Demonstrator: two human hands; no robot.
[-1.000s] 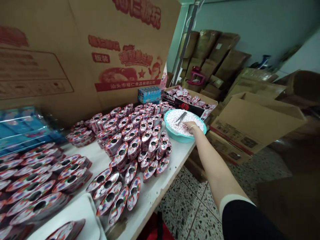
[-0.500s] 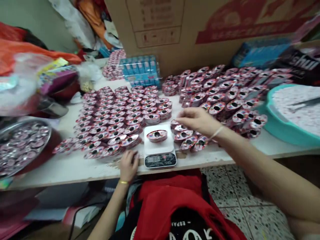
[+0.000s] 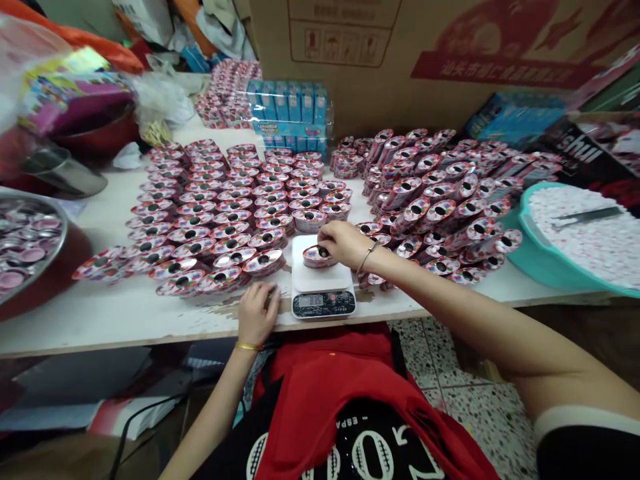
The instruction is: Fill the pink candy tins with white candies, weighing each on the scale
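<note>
A small oval container (image 3: 316, 259) with patterned pink-red sides and a dark hole in its top sits on a white kitchen scale (image 3: 306, 283), whose display shows small digits. My right hand (image 3: 345, 245) is closed in a pinch at the container's right side, its fingertips at the rim and hole. Exactly how the fingers grip there is partly hidden. My left hand (image 3: 257, 312) rests at the table's front edge left of the scale, fingers loosely bent and apart, holding nothing. Rows of similar oval containers (image 3: 233, 221) stand just beyond it.
More oval containers (image 3: 440, 192) are heaped to the right. A turquoise basin (image 3: 531, 248) of small pale pieces holds dark tongs (image 3: 590, 216). At left is a metal bowl (image 3: 64, 230) of round pink pieces. Behind stand blue packs (image 3: 290, 110) and a large carton (image 3: 365, 80).
My right hand has moved left from above the containers beside the scale onto the container on the scale. My left hand stays at the table edge. The view has shifted slightly.
</note>
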